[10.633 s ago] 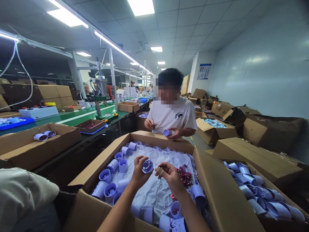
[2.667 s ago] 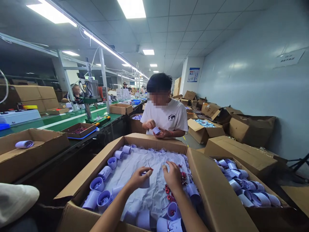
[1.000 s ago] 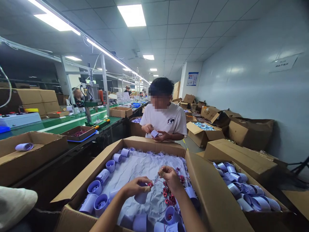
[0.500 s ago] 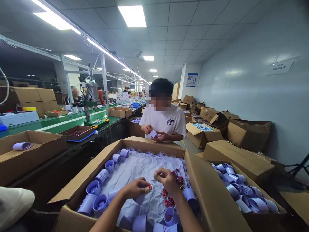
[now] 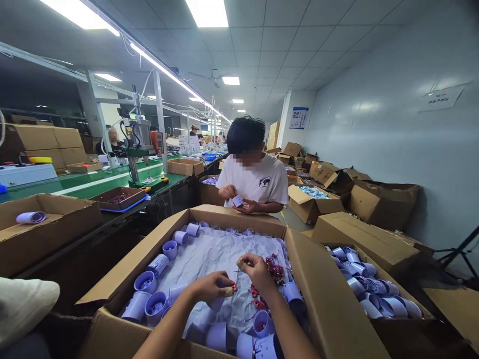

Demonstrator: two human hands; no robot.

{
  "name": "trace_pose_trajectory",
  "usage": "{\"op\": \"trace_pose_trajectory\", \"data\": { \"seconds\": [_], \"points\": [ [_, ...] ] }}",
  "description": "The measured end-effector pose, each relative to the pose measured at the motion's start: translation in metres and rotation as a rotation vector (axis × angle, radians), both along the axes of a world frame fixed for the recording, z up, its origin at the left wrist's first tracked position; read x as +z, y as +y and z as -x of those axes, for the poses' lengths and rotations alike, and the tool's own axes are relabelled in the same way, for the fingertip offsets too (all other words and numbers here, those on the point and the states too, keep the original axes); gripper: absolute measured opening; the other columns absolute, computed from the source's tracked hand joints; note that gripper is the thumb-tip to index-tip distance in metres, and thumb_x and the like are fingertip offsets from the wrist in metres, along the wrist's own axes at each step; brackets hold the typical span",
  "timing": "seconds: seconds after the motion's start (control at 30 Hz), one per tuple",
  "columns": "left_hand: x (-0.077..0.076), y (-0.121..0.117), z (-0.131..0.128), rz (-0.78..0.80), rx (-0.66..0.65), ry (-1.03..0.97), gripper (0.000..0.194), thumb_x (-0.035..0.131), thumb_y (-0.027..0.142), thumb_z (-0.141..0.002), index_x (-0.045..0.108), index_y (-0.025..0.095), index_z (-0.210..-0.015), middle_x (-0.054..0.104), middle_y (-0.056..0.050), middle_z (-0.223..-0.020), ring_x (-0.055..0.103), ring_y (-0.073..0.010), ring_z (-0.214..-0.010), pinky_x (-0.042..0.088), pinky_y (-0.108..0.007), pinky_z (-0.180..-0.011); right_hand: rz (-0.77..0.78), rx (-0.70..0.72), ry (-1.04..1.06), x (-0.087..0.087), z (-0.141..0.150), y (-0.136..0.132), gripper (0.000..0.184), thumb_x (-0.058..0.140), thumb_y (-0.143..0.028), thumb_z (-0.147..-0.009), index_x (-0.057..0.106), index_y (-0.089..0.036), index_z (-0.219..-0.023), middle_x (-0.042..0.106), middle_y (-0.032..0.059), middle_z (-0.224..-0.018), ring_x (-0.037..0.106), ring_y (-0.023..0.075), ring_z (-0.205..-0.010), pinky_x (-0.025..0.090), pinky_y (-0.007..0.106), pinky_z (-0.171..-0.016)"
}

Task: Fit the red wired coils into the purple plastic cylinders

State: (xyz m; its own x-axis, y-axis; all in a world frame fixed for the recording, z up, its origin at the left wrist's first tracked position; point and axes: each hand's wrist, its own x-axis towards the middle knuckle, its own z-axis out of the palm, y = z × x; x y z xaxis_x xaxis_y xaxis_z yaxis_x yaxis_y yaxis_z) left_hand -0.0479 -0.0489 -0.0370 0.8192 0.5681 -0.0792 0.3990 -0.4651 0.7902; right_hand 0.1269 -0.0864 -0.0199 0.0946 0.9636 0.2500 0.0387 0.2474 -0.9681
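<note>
Over a large open carton [image 5: 144, 262] lined with white paper, my left hand [image 5: 214, 287] pinches a small red ring-shaped part [image 5: 234, 287] between thumb and fingers. Thin dark wires [image 5: 237, 275] run from that part up to my right hand [image 5: 252, 269], whose thumb and finger are closed on them. A pile of similar red wired parts [image 5: 275, 271] lies on the paper beside my right hand. Lavender plastic cups [image 5: 156, 305] line the carton's left side, and more stand at its near edge, partly behind my forearms.
Across the carton a co-worker [image 5: 254, 174] holds a lavender cup [image 5: 238, 201]. At right is a box of lavender cups [image 5: 368, 284]. A green workbench [image 5: 105, 182] with a press [image 5: 140, 134] runs along the left. Cardboard boxes [image 5: 381, 204] crowd the right wall.
The view has tilted slightly. My right hand has risen a little from my left, and the wires between them now run more upright. Both hands keep their pinch.
</note>
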Motion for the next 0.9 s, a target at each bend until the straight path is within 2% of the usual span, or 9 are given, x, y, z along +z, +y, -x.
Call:
{"op": "trace_pose_trajectory", "data": {
  "seconds": [0.2,0.37,0.7,0.8,0.9],
  "points": [
    [0.006,-0.002,-0.001,0.086,0.007,-0.035,0.048,0.054,0.066,-0.074,0.072,0.022,-0.085,0.049,0.0,-0.083,0.048,-0.0155,-0.078,0.036,-0.026,-0.075,0.011,-0.03,0.087,0.0,-0.006,0.001,0.026,0.07,-0.043,-0.059,0.062,-0.018,-0.055,0.051,-0.0034,-0.052,0.04,0.0112,-0.054,0.032,0.026,-0.052],
    [0.007,-0.004,0.0,0.112,0.006,-0.028,0.046,0.056,0.064,-0.073,0.072,0.022,-0.085,0.051,-0.001,-0.085,0.049,-0.0164,-0.081,0.037,-0.026,-0.077,0.016,-0.061,0.055,0.0,-0.005,0.0,0.026,0.07,-0.042,-0.06,0.06,-0.018,-0.053,0.046,-0.0047,-0.048,0.036,0.0102,-0.05,0.028,0.025,-0.048],
    [0.007,-0.002,-0.001,0.142,-0.022,-0.079,0.045,0.057,0.063,-0.073,0.073,0.024,-0.087,0.054,-0.001,-0.086,0.05,-0.0178,-0.083,0.037,-0.027,-0.078,-0.014,-0.065,-0.074,0.01,-0.005,-0.003,0.03,0.068,-0.048,-0.064,0.065,-0.019,-0.059,0.055,-0.0024,-0.051,0.043,0.0122,-0.051,0.035,0.026,-0.049],
    [0.01,-0.002,-0.001,0.172,-0.006,-0.108,0.046,0.059,0.063,-0.071,0.074,0.022,-0.085,0.054,-0.002,-0.086,0.05,-0.0176,-0.082,0.037,-0.027,-0.076,-0.016,-0.023,-0.078,0.01,-0.007,-0.003,0.031,0.067,-0.05,-0.066,0.066,-0.019,-0.061,0.059,-0.0012,-0.055,0.048,0.0135,-0.055,0.038,0.026,-0.053],
    [0.012,-0.003,-0.001,0.225,0.026,-0.165,0.048,0.062,0.065,-0.067,0.073,0.022,-0.085,0.053,-0.002,-0.087,0.049,-0.0172,-0.08,0.038,-0.028,-0.074,-0.023,0.093,-0.092,0.009,-0.007,-0.004,0.033,0.065,-0.052,-0.069,0.067,-0.019,-0.065,0.064,0.0009,-0.063,0.054,0.0157,-0.063,0.042,0.028,-0.06]
  ]
}}
